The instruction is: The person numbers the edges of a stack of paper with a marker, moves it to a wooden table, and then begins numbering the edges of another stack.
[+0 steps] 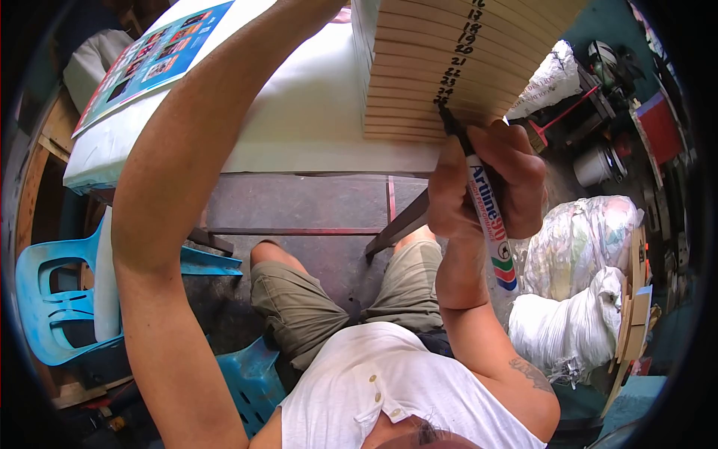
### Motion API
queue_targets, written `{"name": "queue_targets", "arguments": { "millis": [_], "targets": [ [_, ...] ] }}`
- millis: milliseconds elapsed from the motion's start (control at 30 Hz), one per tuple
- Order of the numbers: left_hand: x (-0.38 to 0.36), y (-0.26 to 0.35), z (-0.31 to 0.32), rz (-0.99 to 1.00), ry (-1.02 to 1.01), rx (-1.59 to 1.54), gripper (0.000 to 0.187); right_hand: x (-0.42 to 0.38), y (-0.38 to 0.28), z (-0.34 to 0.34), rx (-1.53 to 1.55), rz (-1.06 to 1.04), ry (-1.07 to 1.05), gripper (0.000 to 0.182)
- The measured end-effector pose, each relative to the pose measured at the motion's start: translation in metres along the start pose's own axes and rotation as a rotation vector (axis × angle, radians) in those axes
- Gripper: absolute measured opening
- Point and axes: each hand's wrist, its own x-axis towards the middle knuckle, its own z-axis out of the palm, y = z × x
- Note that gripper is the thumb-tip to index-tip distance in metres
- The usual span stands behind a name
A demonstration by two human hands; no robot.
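My right hand (497, 176) is closed around a white Artline 90 marker (490, 217), its black tip touching the edge of a stack of thin tan boards (407, 78). Black handwritten numbers run down the stack's edges, from about 16 at the top of the view to 25 beside the tip. A few lower board edges bear no number. The stack stands on a white-covered table (299, 142). My left forearm reaches up past the top edge of the view, so that hand is hidden.
A printed poster (153, 63) lies on the table's left part. Blue plastic chairs (56, 299) stand to the left and below. On the right are a stuffed clear plastic bag (580, 239), a white sack (565, 322), a white bucket (596, 165) and a red-handled broom (557, 120).
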Motion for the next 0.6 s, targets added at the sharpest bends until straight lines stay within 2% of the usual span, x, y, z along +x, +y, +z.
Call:
{"name": "queue_targets", "arguments": {
  "millis": [233,333,433,533,600],
  "targets": [
    [-0.011,0.016,0.005,0.029,-0.008,-0.094,0.047,-0.003,-0.001,-0.004,0.04,0.008,-0.046,0.019],
    [-0.002,0.009,0.002,-0.027,0.015,0.024,0.05,-0.003,-0.001,-0.002,0.029,-0.012,-0.055,0.018],
    [-0.002,0.001,-0.004,0.129,-0.067,0.063,0.053,-0.004,0.001,-0.001,0.017,-0.024,-0.052,0.017],
    [-0.001,0.008,0.001,0.019,-0.029,0.056,0.056,-0.006,0.001,0.0,0.018,-0.009,-0.031,0.017],
    [0.0,0.002,-0.001,0.103,-0.024,0.074,0.056,-0.006,0.001,0.0,0.019,-0.007,-0.032,0.017]
  ]
}}
